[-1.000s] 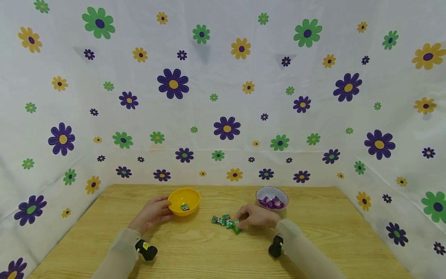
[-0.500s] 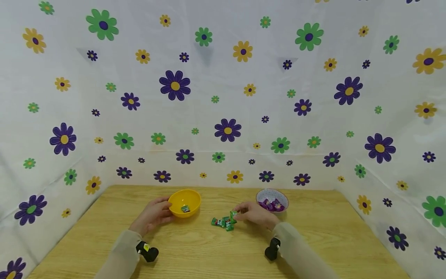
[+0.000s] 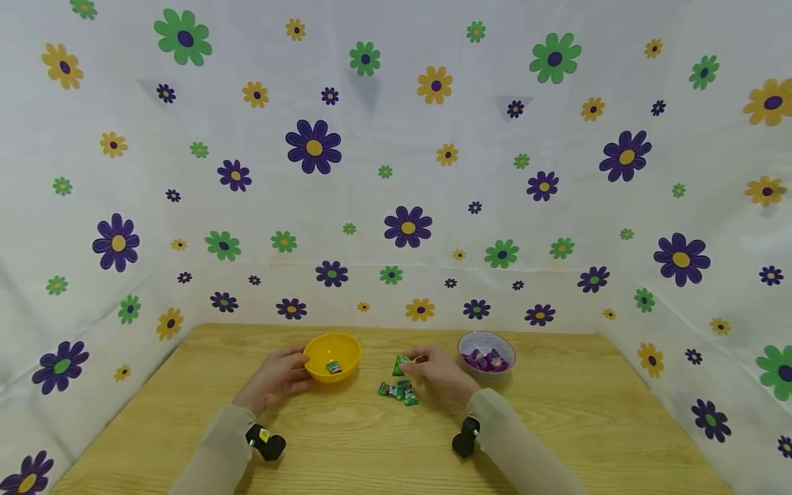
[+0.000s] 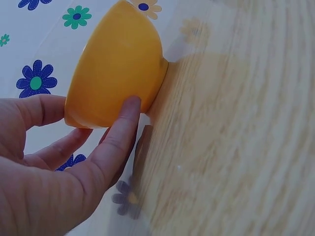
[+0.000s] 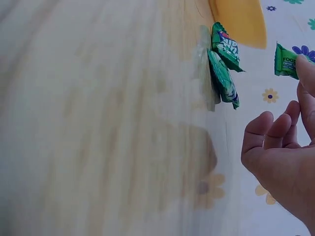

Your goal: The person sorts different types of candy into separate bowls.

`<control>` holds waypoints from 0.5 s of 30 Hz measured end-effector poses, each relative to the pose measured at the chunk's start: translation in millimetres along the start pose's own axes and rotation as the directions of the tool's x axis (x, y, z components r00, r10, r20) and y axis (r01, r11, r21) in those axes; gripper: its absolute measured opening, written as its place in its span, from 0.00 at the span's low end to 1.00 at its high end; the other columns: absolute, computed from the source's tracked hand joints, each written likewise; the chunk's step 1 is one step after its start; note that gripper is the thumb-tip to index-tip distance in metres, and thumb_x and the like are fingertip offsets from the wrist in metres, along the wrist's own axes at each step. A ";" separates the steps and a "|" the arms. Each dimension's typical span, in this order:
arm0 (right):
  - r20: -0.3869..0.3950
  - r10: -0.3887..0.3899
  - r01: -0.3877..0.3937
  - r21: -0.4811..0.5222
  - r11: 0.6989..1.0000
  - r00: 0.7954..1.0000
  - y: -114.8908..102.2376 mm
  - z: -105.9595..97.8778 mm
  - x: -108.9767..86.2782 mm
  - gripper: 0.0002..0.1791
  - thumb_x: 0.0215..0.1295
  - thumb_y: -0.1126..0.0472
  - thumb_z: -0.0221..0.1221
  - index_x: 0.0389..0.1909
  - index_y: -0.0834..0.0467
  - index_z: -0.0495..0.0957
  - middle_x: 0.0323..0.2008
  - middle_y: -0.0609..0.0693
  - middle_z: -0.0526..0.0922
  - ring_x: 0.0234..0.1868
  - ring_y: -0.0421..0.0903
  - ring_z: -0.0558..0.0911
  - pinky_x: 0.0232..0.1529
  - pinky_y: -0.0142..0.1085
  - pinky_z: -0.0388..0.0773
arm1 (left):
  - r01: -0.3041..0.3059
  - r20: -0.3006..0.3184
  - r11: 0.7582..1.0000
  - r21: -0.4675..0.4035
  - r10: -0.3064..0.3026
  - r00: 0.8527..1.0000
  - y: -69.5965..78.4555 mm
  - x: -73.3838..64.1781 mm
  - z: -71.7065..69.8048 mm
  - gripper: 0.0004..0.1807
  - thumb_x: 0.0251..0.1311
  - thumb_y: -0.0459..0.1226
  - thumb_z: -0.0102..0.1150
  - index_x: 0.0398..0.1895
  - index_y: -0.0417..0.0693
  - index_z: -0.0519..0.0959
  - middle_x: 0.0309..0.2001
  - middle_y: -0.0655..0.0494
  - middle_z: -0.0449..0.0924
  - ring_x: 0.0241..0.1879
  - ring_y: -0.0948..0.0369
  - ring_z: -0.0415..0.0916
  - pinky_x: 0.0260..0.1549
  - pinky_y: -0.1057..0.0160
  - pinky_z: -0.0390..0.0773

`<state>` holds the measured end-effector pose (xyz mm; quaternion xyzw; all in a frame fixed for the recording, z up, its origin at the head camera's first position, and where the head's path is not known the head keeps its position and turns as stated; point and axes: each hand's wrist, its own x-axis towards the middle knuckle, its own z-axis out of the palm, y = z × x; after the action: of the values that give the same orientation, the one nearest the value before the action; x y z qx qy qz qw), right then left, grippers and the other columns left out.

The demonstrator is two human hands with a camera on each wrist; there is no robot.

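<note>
My left hand (image 3: 280,377) holds the yellow bowl (image 3: 349,363) by its left side. In the left wrist view, fingertips touch the rim and outer wall of this bowl (image 4: 118,64). One green-wrapped candy (image 3: 334,367) lies inside. Between the two bowls, my right hand (image 3: 439,371) pinches a green-wrapped candy (image 3: 399,365) above the table; the same candy (image 5: 285,62) shows by the thumb in the right wrist view, with the other fingers curled loosely. Two more green candies (image 3: 391,390) lie together on the table just in front of it.
A speckled bowl (image 3: 485,339) with several purple-wrapped candies (image 3: 485,359) stands right of my right hand. The wooden table (image 3: 359,447) ends at a flower-patterned white sheet (image 3: 346,199) at the back and sides. Dark devices (image 3: 266,443) are strapped to both wrists.
My right hand has picked one green candy up from beside the others and carried it left and away from me, toward the yellow bowl. My left hand stays on the bowl.
</note>
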<state>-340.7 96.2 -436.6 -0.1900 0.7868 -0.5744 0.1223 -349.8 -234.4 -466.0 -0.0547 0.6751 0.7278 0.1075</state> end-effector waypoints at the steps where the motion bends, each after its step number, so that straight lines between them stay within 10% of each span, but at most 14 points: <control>1: -0.003 0.005 -0.005 0.011 1.000 1.000 0.3 0.8 1.5 0.17 0.60 0.60 0.57 0.48 0.64 0.75 0.39 0.56 0.76 0.32 0.44 0.70 0.38 0.40 0.72 | -0.001 0.005 1.000 0.001 0.001 1.000 0.4 -0.4 0.5 0.27 0.64 0.35 0.43 0.66 0.40 0.54 0.60 0.35 0.61 0.49 0.47 0.72 0.45 0.50 0.74; 15: -0.049 0.009 -0.006 0.066 0.998 0.999 24.5 19.2 46.7 0.21 0.55 0.50 0.61 0.49 0.54 0.76 0.42 0.49 0.77 0.39 0.47 0.74 0.44 0.43 0.75 | -0.024 -0.002 1.000 -0.008 0.024 1.000 -2.3 0.4 0.5 0.26 0.65 0.34 0.43 0.66 0.40 0.55 0.59 0.35 0.62 0.48 0.48 0.73 0.44 0.50 0.75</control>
<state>-378.7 65.8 -464.7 -0.1686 0.7709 -0.6041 0.1111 -349.6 -233.7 -468.3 -0.0478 0.6730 0.7316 0.0977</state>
